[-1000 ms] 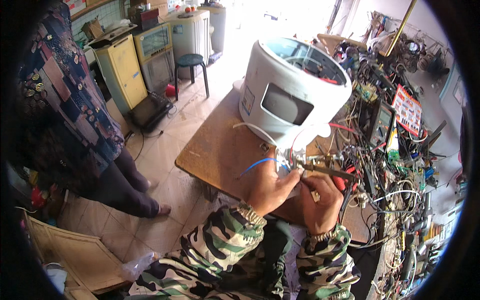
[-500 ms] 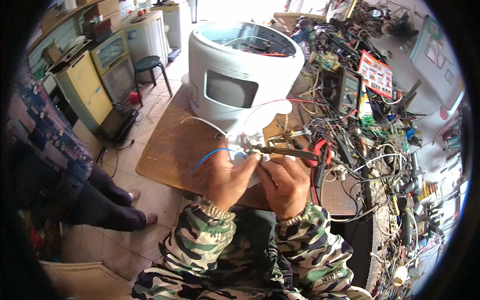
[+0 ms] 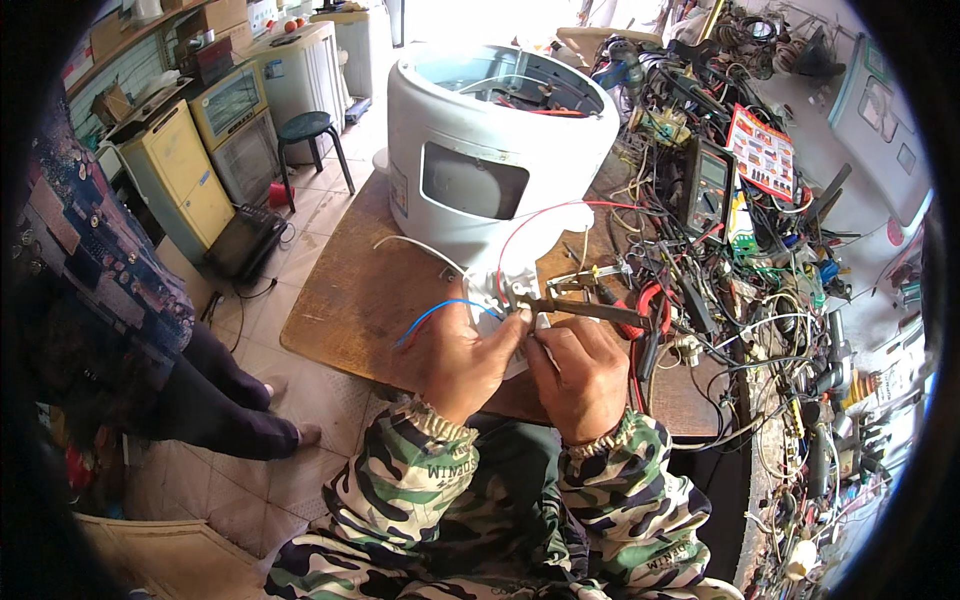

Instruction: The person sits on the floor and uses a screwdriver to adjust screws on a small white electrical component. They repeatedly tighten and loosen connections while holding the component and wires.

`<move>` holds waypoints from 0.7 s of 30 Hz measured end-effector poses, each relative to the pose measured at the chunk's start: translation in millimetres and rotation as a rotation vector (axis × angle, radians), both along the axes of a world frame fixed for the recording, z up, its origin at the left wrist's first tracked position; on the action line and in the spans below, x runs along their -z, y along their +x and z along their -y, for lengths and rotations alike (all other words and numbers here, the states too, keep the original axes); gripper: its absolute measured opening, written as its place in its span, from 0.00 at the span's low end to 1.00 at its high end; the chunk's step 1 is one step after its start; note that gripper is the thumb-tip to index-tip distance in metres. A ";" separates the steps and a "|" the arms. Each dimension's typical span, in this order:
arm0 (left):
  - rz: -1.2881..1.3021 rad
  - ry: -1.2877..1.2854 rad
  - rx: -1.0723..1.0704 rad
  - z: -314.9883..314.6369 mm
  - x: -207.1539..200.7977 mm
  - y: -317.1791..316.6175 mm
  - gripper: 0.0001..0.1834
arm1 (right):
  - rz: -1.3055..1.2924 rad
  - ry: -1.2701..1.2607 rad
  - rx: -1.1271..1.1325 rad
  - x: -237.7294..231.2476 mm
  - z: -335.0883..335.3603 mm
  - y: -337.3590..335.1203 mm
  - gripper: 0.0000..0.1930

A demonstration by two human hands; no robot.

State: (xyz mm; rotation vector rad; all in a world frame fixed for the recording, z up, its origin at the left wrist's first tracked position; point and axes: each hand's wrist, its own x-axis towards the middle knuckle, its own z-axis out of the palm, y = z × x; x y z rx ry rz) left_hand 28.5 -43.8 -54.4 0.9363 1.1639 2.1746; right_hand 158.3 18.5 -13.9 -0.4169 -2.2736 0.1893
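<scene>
My left hand (image 3: pixel 462 360) is closed around a small white plastic part (image 3: pixel 517 274) at the table's near edge, its thumb pressed against the part. Blue (image 3: pixel 440 307), red (image 3: pixel 520 228) and white (image 3: pixel 420 243) wires run out from the part. My right hand (image 3: pixel 580 372) meets the left thumb at the part's near side, fingertips pinched together; what they grip is hidden. A dark, narrow metal bar (image 3: pixel 590 309) reaches from the part toward red-handled pliers (image 3: pixel 652 305) on the right. Behind the hands stands a large white rounded appliance housing (image 3: pixel 480 240) with a rectangular window.
The wooden table (image 3: pixel 335 295) carries the housing. On the right lie a multimeter (image 3: pixel 710 190), a printed sheet (image 3: pixel 762 153) and a heap of tangled cables (image 3: pixel 780 330). A person in dark trousers (image 3: pixel 235 415) stands at the left. A black stool (image 3: pixel 306 128) is beyond.
The whole view has shifted slightly, so things sit a little farther right in the picture. Both hands keep nearly the same grip at the white part.
</scene>
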 end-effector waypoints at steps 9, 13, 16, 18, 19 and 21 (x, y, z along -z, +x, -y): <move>-0.023 -0.031 -0.060 0.6 -0.5 0.1 0.23 | -0.077 -0.063 -0.081 -2.1 2.5 1.2 0.13; 0.007 -0.027 -0.011 2.3 -3.4 -0.3 0.22 | -0.039 -0.052 -0.059 1.5 -0.8 2.2 0.10; -0.016 -0.060 -0.032 0.9 -4.1 0.3 0.21 | 0.022 0.027 0.029 3.9 0.8 -0.1 0.08; 0.000 -0.054 -0.032 0.6 -1.2 -1.0 0.21 | 0.023 0.009 0.006 3.2 0.6 -0.6 0.08; 0.018 -0.041 -0.031 1.3 -2.6 -1.2 0.21 | 0.024 -0.001 -0.006 2.2 0.1 -1.4 0.08; 0.050 -0.016 -0.020 0.9 -3.3 0.0 0.21 | -0.060 -0.028 -0.055 1.1 -0.2 -1.2 0.09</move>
